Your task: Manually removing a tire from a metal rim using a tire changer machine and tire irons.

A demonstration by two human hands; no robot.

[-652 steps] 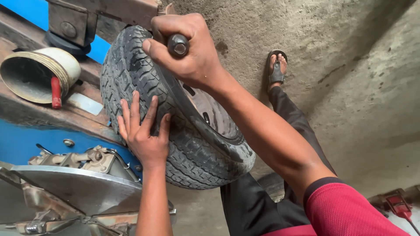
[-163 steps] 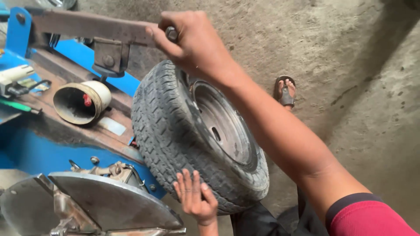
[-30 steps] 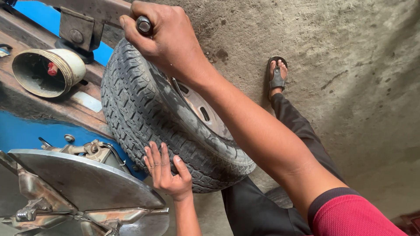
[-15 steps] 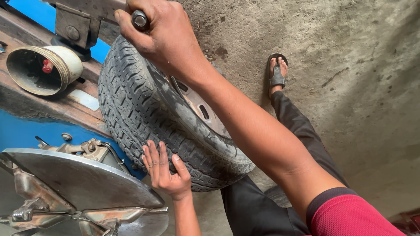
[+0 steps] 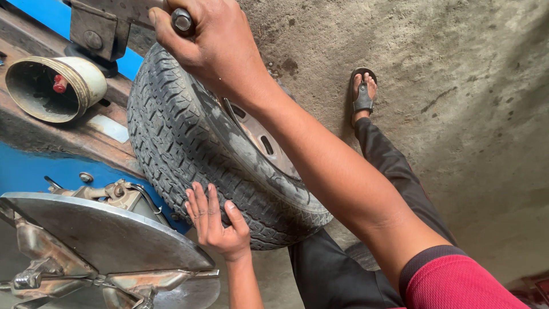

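Concrete workshop floor; blue machine alongside. Tyre (image 5: pixel 229 166) stands upright against machine, steadied by left hand (image 5: pixel 217 223), fingers spread flat on tread. Right hand (image 5: pixel 214 43) clenched around lever handle (image 5: pixel 182 22), bearing down above it.

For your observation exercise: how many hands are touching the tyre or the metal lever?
2. The left hand lies flat on the tyre tread; the right hand grips the lever handle above it.
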